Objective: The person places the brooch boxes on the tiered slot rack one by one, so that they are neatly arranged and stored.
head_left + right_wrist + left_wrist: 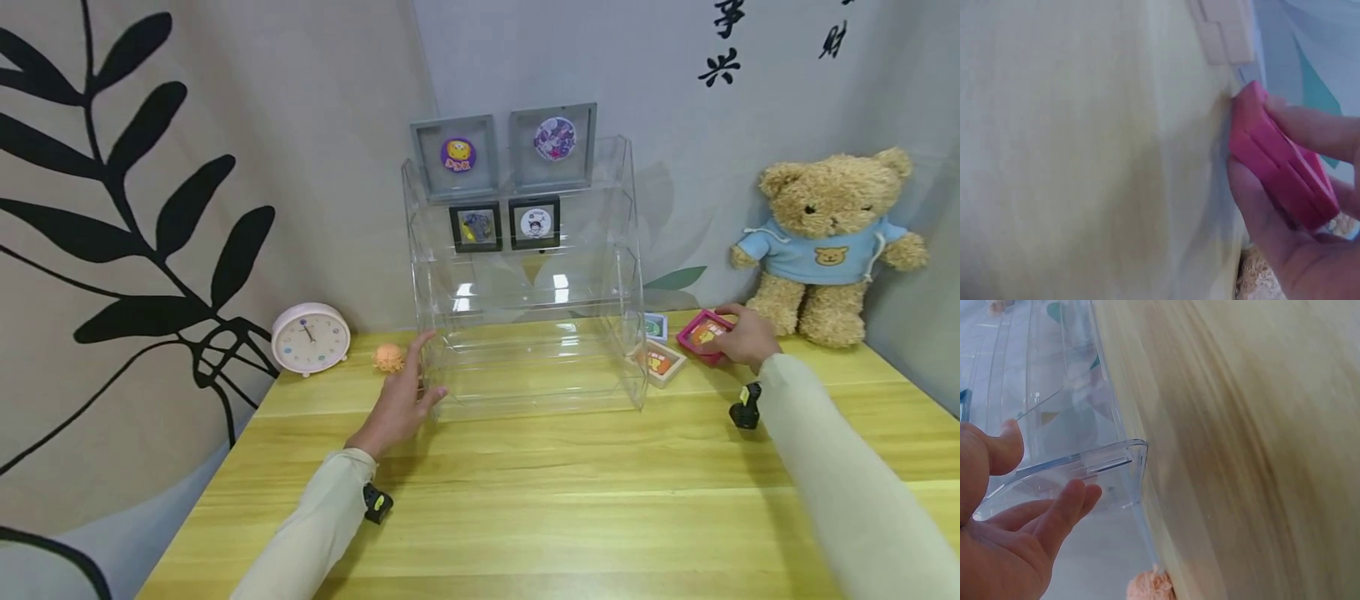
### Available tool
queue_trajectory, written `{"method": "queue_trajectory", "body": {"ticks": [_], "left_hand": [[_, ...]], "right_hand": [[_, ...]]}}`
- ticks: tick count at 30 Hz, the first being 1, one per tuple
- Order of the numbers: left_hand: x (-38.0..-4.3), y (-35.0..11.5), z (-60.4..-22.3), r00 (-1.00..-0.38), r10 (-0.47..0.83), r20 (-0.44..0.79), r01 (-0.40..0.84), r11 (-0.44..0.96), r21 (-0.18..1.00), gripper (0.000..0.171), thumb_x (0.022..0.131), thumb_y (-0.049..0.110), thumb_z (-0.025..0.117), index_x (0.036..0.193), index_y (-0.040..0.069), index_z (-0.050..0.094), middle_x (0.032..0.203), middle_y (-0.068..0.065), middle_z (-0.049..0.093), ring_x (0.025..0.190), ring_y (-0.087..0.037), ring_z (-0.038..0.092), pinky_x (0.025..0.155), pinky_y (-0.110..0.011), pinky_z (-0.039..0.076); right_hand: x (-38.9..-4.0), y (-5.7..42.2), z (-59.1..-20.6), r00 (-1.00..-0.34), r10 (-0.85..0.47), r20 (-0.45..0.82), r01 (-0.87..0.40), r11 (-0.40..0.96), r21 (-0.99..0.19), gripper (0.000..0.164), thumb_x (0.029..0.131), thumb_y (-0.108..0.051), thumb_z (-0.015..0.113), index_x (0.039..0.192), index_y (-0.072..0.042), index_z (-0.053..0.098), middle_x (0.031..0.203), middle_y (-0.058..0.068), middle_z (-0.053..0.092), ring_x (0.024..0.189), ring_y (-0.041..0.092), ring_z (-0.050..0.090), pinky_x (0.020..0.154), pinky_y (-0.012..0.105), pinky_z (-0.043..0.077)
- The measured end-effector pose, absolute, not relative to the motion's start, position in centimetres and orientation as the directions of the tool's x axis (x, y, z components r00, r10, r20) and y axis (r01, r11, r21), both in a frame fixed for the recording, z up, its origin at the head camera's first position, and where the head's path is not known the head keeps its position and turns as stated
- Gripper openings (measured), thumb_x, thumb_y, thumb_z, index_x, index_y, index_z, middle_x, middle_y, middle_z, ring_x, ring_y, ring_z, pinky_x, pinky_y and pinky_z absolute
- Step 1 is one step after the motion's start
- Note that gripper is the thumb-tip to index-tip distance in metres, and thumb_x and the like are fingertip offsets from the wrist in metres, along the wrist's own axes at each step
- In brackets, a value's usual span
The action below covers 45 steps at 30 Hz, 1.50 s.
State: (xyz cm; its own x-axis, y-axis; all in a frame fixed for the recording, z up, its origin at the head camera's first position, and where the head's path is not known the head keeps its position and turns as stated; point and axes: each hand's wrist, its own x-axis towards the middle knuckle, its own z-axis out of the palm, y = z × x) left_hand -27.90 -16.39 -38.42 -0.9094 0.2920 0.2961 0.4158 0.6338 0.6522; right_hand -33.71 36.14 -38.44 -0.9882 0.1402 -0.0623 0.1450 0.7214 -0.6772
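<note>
A clear tiered display stand [525,358] rises mid-table. My left hand [396,407] is at its left side panel, thumb on one side and fingers on the other; in the left wrist view the panel edge [1079,457] passes between them. At the right, my right hand [750,337] pinches a pink square frame [703,335] by its edges, thumb on one face and fingers on the other in the right wrist view. Beside it lie a beige frame [662,363] and a pale blue frame [656,326].
On the upper tiers stand two large grey frames [491,179] and two small black frames [495,243]. A round clock [311,337] and an orange fuzzy ball [388,358] sit at the left. A teddy bear [828,250] in a blue top sits at the back right of the wooden table [570,508].
</note>
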Motion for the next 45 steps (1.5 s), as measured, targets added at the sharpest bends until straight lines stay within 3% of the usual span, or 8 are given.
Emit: {"method": "queue_trajectory", "body": {"ticks": [4, 9, 12, 15, 18, 23, 32, 45], "left_hand": [[-27.9, -16.4, -38.5, -0.911, 0.293, 0.289, 0.411, 0.631, 0.658, 0.088, 0.093, 0.005, 0.069, 0.157, 0.032, 0.016, 0.135, -0.039, 0.056, 0.113, -0.049, 0.066, 0.091, -0.051, 0.062], [-28.0, -16.4, -38.5, -0.914, 0.294, 0.278, 0.404, 0.627, 0.666, 0.087, 0.094, 0.006, 0.068, 0.156, 0.034, 0.015, 0.136, -0.037, 0.056, 0.116, -0.049, 0.065, 0.092, -0.050, 0.062], [-28.0, -16.4, -38.6, -0.913, 0.300, 0.277, 0.407, 0.623, 0.668, 0.087, 0.094, 0.005, 0.068, 0.157, 0.034, 0.015, 0.137, -0.038, 0.055, 0.117, -0.049, 0.064, 0.092, -0.050, 0.061], [-28.0, -16.4, -38.6, -0.912, 0.300, 0.279, 0.409, 0.622, 0.668, 0.087, 0.094, 0.005, 0.068, 0.157, 0.034, 0.015, 0.137, -0.038, 0.054, 0.117, -0.050, 0.064, 0.092, -0.051, 0.062], [-28.0, -16.3, -38.6, -0.914, 0.297, 0.277, 0.405, 0.623, 0.669, 0.087, 0.094, 0.005, 0.068, 0.157, 0.034, 0.015, 0.138, -0.039, 0.054, 0.117, -0.050, 0.064, 0.091, -0.051, 0.062], [-27.8, -16.3, -38.7, -0.915, 0.295, 0.276, 0.403, 0.626, 0.668, 0.089, 0.093, 0.005, 0.069, 0.157, 0.034, 0.014, 0.136, -0.040, 0.054, 0.115, -0.050, 0.065, 0.090, -0.049, 0.063], [-27.8, -16.3, -38.7, -0.915, 0.297, 0.274, 0.403, 0.623, 0.671, 0.088, 0.094, 0.006, 0.068, 0.157, 0.036, 0.014, 0.136, -0.039, 0.055, 0.116, -0.049, 0.065, 0.090, -0.050, 0.062], [-27.9, -16.4, -38.4, -0.913, 0.296, 0.281, 0.407, 0.625, 0.666, 0.088, 0.094, 0.007, 0.068, 0.157, 0.034, 0.014, 0.135, -0.038, 0.056, 0.116, -0.049, 0.065, 0.092, -0.051, 0.062]], "right_hand": [[-33.3, 36.7, -38.1, -0.984, 0.071, -0.161, 0.174, 0.526, -0.833, 0.083, 0.093, -0.009, 0.068, 0.156, 0.007, 0.017, 0.131, 0.039, 0.041, 0.071, 0.014, 0.071, 0.070, 0.035, 0.067], [-32.6, 37.5, -37.9, -0.973, -0.040, -0.226, 0.202, 0.320, -0.926, 0.079, 0.098, -0.006, 0.061, 0.158, 0.006, 0.010, 0.122, 0.022, 0.050, 0.079, 0.009, 0.073, 0.083, 0.032, 0.066], [-32.1, 38.0, -37.8, -0.966, -0.076, -0.246, 0.230, 0.178, -0.957, 0.064, 0.099, -0.006, 0.061, 0.154, -0.006, 0.028, 0.114, 0.008, 0.053, 0.084, 0.008, 0.072, 0.088, 0.031, 0.065], [-31.8, 38.3, -37.6, -0.963, -0.097, -0.250, 0.247, 0.040, -0.968, 0.047, 0.098, -0.007, 0.063, 0.139, -0.021, 0.044, 0.107, -0.002, 0.056, 0.087, 0.008, 0.071, 0.090, 0.029, 0.064], [-31.5, 38.2, -37.2, -0.971, -0.092, -0.222, 0.227, -0.052, -0.973, 0.041, 0.096, -0.007, 0.066, 0.129, -0.027, 0.051, 0.104, -0.007, 0.059, 0.089, 0.008, 0.071, 0.087, 0.027, 0.064], [-31.1, 37.2, -35.8, -0.991, -0.068, -0.112, 0.117, -0.067, -0.991, 0.046, 0.096, -0.008, 0.067, 0.135, -0.028, 0.051, 0.115, -0.003, 0.049, 0.091, 0.006, 0.069, 0.082, 0.025, 0.065], [-29.8, 34.3, -31.6, -0.995, 0.007, 0.104, -0.102, -0.217, -0.971, 0.056, 0.094, -0.008, 0.068, 0.144, -0.022, 0.046, 0.110, -0.008, 0.066, 0.094, 0.007, 0.070, 0.075, 0.023, 0.065], [-28.8, 29.5, -26.2, -0.938, 0.032, 0.345, -0.338, -0.307, -0.890, 0.056, 0.090, 0.002, 0.070, 0.141, -0.010, 0.052, 0.116, 0.003, 0.066, 0.100, 0.015, 0.069, 0.075, 0.024, 0.065]]}}
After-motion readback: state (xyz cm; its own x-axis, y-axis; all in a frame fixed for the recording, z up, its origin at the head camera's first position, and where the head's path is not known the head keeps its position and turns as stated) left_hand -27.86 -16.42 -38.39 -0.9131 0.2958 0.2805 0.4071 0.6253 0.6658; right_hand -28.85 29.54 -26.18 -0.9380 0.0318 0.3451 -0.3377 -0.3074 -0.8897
